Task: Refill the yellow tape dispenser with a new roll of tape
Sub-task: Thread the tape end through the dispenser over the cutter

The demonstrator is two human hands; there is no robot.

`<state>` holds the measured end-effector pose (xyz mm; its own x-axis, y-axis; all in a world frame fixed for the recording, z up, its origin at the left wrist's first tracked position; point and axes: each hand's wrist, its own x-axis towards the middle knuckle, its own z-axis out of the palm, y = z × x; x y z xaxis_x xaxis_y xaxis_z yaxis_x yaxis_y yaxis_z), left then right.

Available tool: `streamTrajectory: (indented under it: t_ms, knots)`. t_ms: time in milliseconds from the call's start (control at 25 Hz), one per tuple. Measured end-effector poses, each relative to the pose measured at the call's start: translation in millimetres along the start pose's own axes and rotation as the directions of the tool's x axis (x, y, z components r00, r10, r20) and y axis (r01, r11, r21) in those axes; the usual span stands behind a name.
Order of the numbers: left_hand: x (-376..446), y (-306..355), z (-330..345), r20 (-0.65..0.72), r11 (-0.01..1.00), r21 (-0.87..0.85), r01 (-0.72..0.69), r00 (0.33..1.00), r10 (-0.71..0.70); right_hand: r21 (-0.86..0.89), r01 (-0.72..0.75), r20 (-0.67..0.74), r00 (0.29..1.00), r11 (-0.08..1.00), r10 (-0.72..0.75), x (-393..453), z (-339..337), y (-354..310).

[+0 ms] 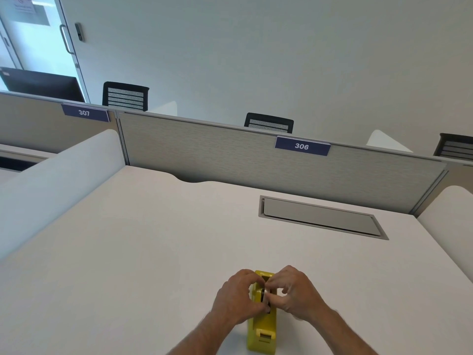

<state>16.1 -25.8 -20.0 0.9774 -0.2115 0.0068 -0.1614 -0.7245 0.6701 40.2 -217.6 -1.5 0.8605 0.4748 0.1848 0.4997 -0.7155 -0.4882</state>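
Note:
The yellow tape dispenser [262, 326] stands on the white desk [153, 252] near its front edge, cutter end toward me. Both hands meet over its open top slot. My left hand [236, 295] wraps the left side of the dispenser. The fingertips of my right hand [294, 292] pinch a small pale piece, apparently tape or its core, at the slot. Fingers hide most of the slot, so the roll itself is barely visible.
A grey flip-lid cable hatch [320, 217] is set into the desk at the back right. A grey partition [230, 155] labelled 306 closes the far edge, with white side dividers [51, 180] left and right. Black chairs [268, 123] stand behind it.

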Motion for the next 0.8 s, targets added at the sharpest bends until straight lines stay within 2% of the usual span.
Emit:
streamTrajectory:
  t_ms: [800]
  knots:
    - [-0.3,2.0,0.1,0.000,0.999,-0.036,0.036,0.999,-0.036,0.054,-0.041,-0.035,0.998,0.998,0.043,-1.0,-1.1,-5.1]
